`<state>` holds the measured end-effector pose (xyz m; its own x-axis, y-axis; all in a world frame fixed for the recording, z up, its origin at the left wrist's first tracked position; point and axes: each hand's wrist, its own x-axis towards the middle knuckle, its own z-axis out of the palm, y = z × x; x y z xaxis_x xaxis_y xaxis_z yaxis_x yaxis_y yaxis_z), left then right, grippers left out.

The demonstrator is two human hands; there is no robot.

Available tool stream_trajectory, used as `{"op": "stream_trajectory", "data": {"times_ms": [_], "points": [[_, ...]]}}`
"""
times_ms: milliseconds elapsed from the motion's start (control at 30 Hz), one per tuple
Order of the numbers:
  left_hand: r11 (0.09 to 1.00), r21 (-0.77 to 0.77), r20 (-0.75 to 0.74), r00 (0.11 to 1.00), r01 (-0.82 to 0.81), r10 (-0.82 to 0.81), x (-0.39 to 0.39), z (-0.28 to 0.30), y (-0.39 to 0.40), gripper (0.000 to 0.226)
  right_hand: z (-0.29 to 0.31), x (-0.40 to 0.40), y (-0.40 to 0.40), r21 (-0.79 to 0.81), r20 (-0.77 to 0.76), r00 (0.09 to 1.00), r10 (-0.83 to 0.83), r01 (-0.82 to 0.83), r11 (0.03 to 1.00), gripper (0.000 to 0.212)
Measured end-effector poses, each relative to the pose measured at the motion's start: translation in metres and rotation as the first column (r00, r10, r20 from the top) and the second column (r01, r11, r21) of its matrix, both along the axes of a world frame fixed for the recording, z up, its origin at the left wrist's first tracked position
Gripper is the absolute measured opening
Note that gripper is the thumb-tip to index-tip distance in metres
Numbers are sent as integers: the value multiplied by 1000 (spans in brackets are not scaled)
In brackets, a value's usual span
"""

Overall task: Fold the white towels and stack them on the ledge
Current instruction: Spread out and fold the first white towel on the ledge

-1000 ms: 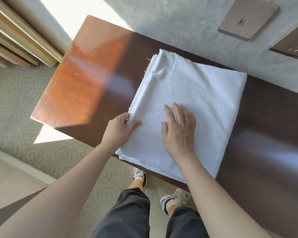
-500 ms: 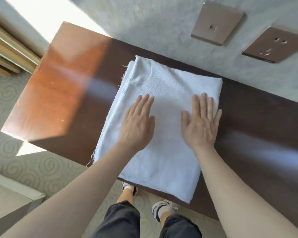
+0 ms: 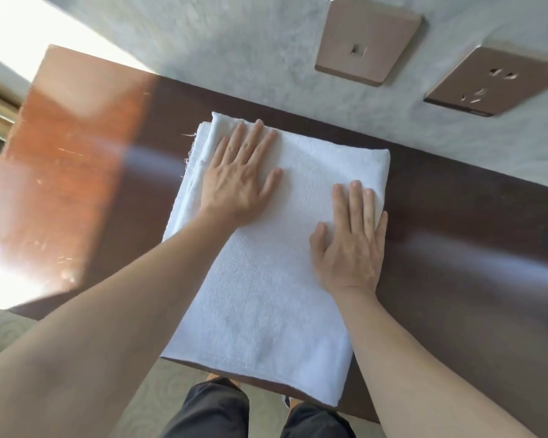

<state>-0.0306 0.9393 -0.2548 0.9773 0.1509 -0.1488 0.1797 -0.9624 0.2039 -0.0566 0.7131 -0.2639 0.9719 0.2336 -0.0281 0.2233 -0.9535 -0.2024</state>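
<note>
Head view, the only view. Folded white towel [image 3: 266, 263] lies flat on the dark brown wooden ledge [image 3: 456, 222], which runs along a pale textured wall [image 3: 234, 52]. Towel is an oblong; long axis runs from the wall side toward the person, tilted slightly so the near end sits further right than the far end. Far short edge lies close to the wall but apart from it. Near short edge, with a stitched hem, overhangs the front edge of the ledge at its right corner. Left long edge shows several stacked layers and a few loose threads; whether this is one towel or more than one, cannot tell.

Left hand [image 3: 238, 181]: flat, palm down, fingers spread wide, pressing on the far left part of the towel; fingertips reach almost to the far edge. Grips nothing.

Right hand [image 3: 348, 245]: flat, palm down, fingers close together and extended, on the right side of the towel nearer the middle of its length; little finger lies at the right long edge. Grips nothing.

Left end of the ledge is in bright sunlight and looks orange-red. Two bronze wall plates [image 3: 367, 39] on the wall above the ledge; the right-hand one has socket holes. Dark trousers [image 3: 209, 409] visible below the ledge.
</note>
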Motion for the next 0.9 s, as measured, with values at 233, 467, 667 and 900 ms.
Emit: {"op": "stream_trajectory", "data": {"times_ms": [233, 467, 667, 900], "points": [[984, -127, 48, 992, 122, -117, -86, 6, -64, 67, 0, 1, 0, 46, 23, 1000, 5, -6, 999, 67], [994, 12, 7, 994, 107, -107, -172, 0, -23, 68, 3, 0, 0, 25, -8, 1000, 9, -9, 1000, 66], [986, -46, 2, 987, -162, 162, -191, 6, -45, 73, 8, -4, 0, 4, -22, 1000, 18, -18, 1000, 64], [997, -48, 156, 986, 61, -53, -208, -10, -96, 73, 9, -8, -4, 13, -18, 1000, 20, -20, 1000, 63]]}}
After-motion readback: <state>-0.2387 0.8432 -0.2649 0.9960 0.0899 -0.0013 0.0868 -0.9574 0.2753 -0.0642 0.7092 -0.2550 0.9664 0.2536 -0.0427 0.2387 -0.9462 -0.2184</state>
